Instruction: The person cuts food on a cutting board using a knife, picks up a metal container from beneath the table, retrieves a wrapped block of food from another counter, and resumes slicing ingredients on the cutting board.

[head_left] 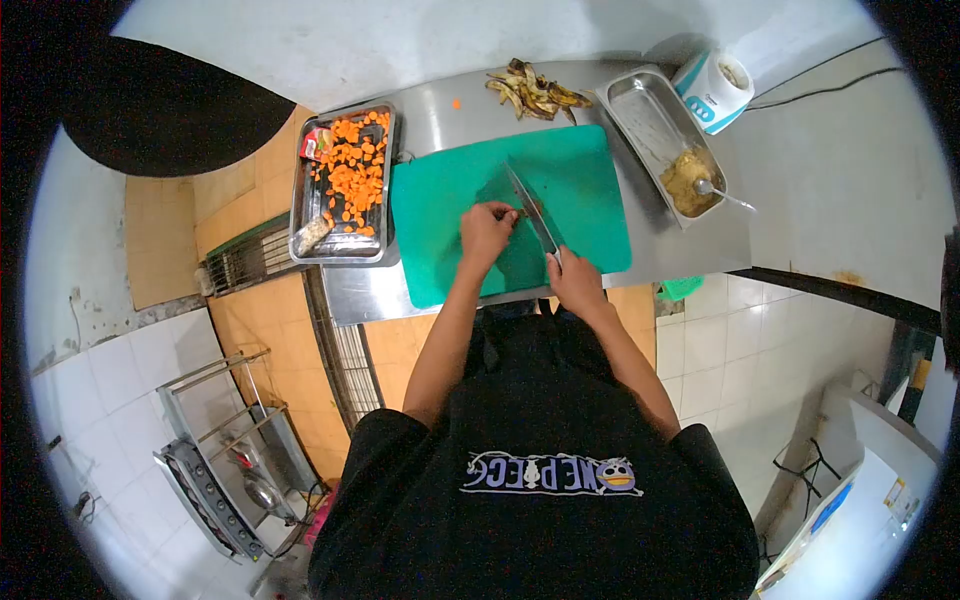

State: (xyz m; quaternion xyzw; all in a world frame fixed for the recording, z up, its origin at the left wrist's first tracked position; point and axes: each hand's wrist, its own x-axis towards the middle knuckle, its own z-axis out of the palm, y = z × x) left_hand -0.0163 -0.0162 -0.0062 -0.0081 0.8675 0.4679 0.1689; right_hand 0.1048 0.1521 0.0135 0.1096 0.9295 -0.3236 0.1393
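Note:
A green cutting board [440,200] lies on the steel table. In my right hand [577,283] is the handle of a kitchen knife [530,200], its long blade pointing away from me and slightly left across the board. My left hand [487,232] rests over the board just left of the blade, fingers bent and pinched together. A small reddish-brown bit [523,212] shows between those fingertips and the blade; its kind is too small to tell. Wet, darker patches mark the board around the knife.
Left of the board, a steel tray [296,215] holds cut carrots [355,180] and small packets. Behind lie dark banana peels [535,92]. At right stand a steel pan [635,110] with yellowish mash [685,180] and a spoon [722,195], plus a white-and-teal appliance [712,92].

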